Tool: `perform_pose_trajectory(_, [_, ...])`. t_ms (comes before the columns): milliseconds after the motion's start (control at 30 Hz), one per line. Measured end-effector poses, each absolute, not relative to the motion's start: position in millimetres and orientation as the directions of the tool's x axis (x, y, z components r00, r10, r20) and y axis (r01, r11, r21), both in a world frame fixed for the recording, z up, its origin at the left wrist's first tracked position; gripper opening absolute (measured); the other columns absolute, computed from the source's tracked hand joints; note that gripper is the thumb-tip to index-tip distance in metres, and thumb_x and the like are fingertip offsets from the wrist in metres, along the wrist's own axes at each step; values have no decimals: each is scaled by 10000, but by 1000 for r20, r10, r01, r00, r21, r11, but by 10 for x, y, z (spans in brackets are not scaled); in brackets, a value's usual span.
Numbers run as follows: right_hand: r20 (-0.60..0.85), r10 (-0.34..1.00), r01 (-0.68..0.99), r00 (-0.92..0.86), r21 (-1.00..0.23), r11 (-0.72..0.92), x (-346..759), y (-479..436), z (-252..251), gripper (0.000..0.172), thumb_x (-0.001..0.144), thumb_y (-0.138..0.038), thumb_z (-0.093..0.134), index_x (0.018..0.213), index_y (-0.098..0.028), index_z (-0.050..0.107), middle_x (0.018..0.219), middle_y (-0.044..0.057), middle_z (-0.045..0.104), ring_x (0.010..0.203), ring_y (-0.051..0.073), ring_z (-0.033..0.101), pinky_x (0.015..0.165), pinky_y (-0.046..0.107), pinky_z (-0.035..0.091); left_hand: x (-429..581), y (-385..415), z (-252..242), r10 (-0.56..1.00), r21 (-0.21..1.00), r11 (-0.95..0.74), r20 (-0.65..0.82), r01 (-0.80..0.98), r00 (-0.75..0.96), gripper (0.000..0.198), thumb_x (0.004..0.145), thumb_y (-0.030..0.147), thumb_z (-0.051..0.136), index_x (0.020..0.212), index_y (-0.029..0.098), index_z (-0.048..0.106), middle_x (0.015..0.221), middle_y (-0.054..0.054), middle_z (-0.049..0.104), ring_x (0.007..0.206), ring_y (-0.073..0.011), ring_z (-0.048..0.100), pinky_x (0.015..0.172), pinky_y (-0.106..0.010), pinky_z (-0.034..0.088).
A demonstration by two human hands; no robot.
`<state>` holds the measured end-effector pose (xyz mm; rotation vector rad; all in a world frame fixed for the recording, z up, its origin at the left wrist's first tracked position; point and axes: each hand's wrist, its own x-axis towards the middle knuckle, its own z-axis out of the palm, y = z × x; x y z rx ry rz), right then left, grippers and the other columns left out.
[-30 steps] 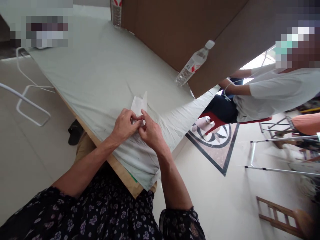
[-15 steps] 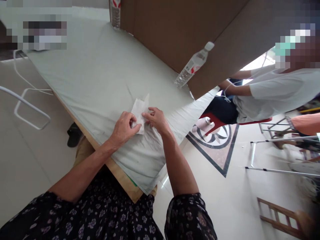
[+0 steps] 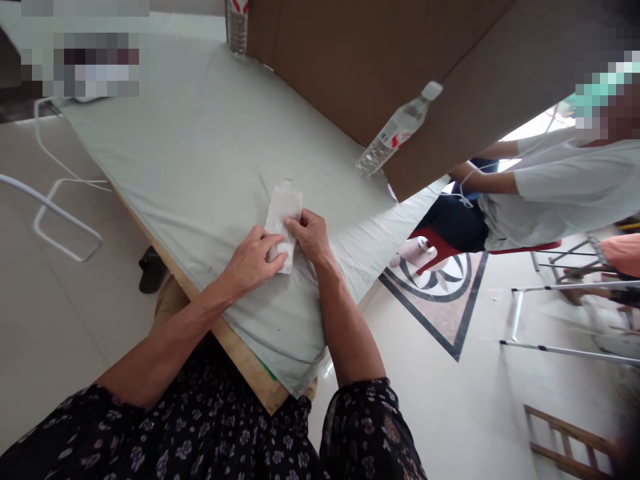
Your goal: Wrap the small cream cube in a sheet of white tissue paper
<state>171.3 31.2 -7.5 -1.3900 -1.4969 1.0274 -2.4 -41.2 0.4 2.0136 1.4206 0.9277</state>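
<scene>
A white tissue (image 3: 283, 205), folded into a narrow strip, lies on the pale green tablecloth (image 3: 185, 133) near the table's corner. My left hand (image 3: 257, 257) grips its lower left part, the fingers curled over it and the thumb at the bottom end. From the right side, my right hand (image 3: 311, 235) pinches the tissue's edge between thumb and fingers. Part of the strip is hidden under the left fingers.
A large brown cardboard panel (image 3: 345, 67) stands at the back right. Against it leans a water bottle (image 3: 400, 130); another bottle (image 3: 239, 30) is farther back. A seated person (image 3: 550, 187) is at the right, beside a metal frame (image 3: 515, 313).
The tissue's loose flap at the upper right has been folded in, leaving a neater strip. My right hand has shifted slightly and now pinches the right edge. The view has moved a little.
</scene>
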Motion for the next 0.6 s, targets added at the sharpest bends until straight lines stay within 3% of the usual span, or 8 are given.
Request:
perform_pose_trajectory(200, [41,993,264,-112,-962,70,1685,254,-26,324,770,-517,670,708,-233,528,684,-53,443,666,114,378,601,258,331,-42,-390,11,943,736,-329,228,592,241,345,880,330,684,1191,207,766,1006,-38,605,752,-149,590,897,-342,588])
perform_pose_trajectory(600, [47,989,54,-139,-997,55,1625,134,20,298,765,-508,704,788,-218,643,762,-20,577,742,134,522,714,277,480,-60,-385,7,948,743,-317,226,590,224,349,879,331,675,1200,204,726,982,-28,615,758,-152,580,841,-331,573])
